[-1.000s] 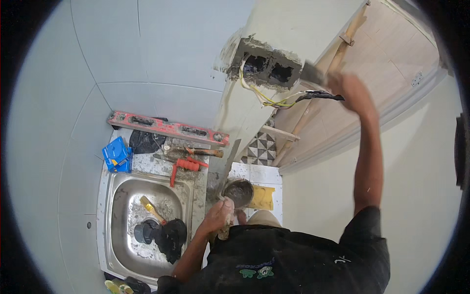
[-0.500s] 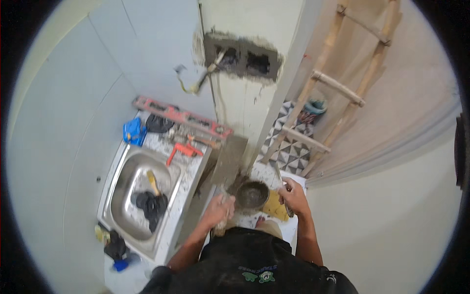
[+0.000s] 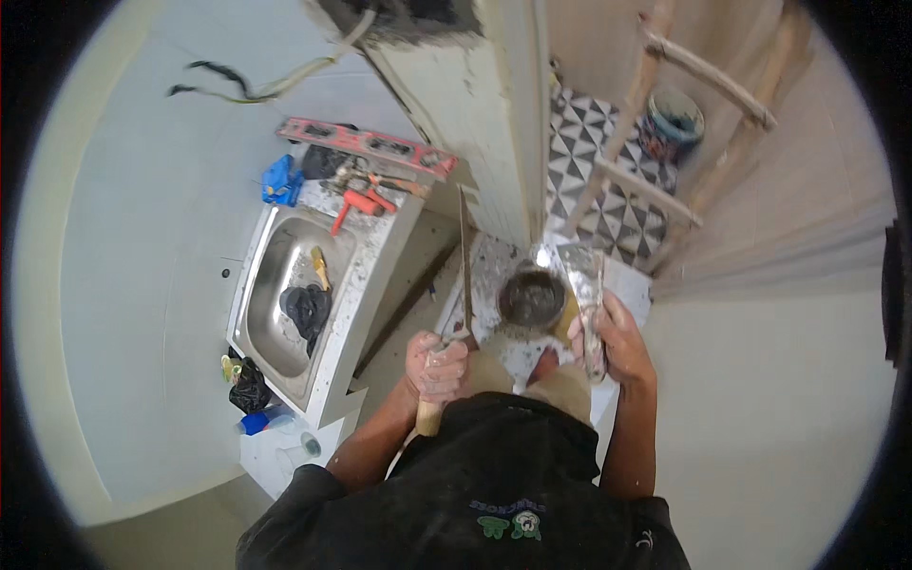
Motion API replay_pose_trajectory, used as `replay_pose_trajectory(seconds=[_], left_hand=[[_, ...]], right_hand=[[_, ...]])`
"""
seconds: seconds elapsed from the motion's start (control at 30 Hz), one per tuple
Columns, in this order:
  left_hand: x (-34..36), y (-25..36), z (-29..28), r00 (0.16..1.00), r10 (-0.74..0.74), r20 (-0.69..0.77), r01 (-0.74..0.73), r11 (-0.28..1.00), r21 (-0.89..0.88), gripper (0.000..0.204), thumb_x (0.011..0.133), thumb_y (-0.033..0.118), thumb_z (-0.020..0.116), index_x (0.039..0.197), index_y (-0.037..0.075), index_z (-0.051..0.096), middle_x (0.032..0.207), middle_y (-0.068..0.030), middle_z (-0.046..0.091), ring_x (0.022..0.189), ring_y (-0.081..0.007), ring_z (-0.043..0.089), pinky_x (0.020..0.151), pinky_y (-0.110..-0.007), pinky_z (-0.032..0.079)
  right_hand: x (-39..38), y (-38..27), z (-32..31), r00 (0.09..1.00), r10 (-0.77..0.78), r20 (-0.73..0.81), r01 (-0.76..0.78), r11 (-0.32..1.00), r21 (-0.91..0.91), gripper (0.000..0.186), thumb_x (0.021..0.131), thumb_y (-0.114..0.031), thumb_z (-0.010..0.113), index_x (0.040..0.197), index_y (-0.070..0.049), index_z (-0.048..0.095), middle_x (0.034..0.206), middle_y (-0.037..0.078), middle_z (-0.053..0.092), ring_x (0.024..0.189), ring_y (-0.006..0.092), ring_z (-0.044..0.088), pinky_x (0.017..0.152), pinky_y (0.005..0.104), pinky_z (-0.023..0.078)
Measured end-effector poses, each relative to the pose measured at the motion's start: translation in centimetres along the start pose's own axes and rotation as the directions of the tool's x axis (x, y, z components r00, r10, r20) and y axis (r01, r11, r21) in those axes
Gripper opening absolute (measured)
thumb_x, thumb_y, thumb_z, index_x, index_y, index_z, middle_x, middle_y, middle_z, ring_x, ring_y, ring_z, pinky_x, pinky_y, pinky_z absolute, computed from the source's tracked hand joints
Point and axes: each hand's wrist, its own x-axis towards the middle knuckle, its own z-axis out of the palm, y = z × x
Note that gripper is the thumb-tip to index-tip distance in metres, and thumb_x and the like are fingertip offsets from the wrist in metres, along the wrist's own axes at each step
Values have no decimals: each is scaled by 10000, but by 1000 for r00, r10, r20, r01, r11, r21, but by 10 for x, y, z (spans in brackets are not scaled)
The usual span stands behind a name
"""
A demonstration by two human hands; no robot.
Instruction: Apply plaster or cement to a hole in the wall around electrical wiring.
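Note:
My left hand (image 3: 439, 367) is wrapped around the wooden handle of a plastering trowel (image 3: 465, 261). Its long blade points away from me and is seen almost edge-on. In my right hand (image 3: 622, 340) is a putty knife (image 3: 581, 271), its broad, mortar-smeared blade turned up to view and its handle along my fingers. Between the two tools, on the white surface in front of my legs, stands a round dark bowl (image 3: 532, 300) with grey mortar in it. The putty knife's blade is just right of the bowl's rim. Pale residue coats my left fingers.
At left, a steel sink (image 3: 269, 328) holds a brush (image 3: 320, 268) and a black bag (image 3: 306, 313). Behind it lie a red spirit level (image 3: 370, 149) and a red tool (image 3: 359, 204). Loose wires (image 3: 275, 87) stick out at upper left. A wooden ladder (image 3: 651, 190) and bucket (image 3: 673, 123) stand right.
The trowel has turned from its flat face to nearly edge-on. My right hand has turned the putty knife's blade face into view. The view has tilted downward, away from the wall opening.

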Motion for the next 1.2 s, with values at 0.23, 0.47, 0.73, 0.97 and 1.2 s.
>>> replay_pose_trajectory(seconds=[0.23,0.47,0.73,0.97,1.2], left_hand=[[-31,25,-44,245,499,-831,656,546,521,172,841,238,560,816,69,536,637,-49,526,472,-155,501,420,-314,428],[-117,56,-228,-53,684,-728,816,449,363,212,831,218,665,860,35,562,662,-48,568,522,-150,554,508,-283,475],[-156,154,-465,-40,962,-271,975,97,200,330,767,287,740,906,9,630,833,-148,687,756,-299,668,706,-400,523],[-150,246,-599,60,944,-325,927,68,368,550,673,388,806,1017,0,624,1059,-200,622,1074,-384,553,981,-453,390],[-180,247,-638,277,956,-98,955,-264,132,394,673,259,855,888,33,614,848,-129,648,831,-317,623,759,-453,478]], right_hand=[[11,100,-92,841,206,-500,-453,773,-444,325,901,-179,518,1182,-17,505,760,97,602,544,127,575,493,291,468],[91,312,-151,881,167,-442,-452,573,-684,339,822,-130,540,1135,0,534,870,202,643,702,332,639,622,422,504],[312,530,-201,918,235,-319,-374,249,-893,271,802,-134,554,1003,46,579,932,282,644,872,416,651,775,458,532],[378,664,-222,882,81,-465,-471,194,-860,159,755,-111,588,817,12,666,969,248,661,896,412,656,772,454,538],[382,691,-206,978,189,-86,-109,111,-988,379,798,-312,581,927,24,701,1046,265,648,954,384,648,795,485,528]])
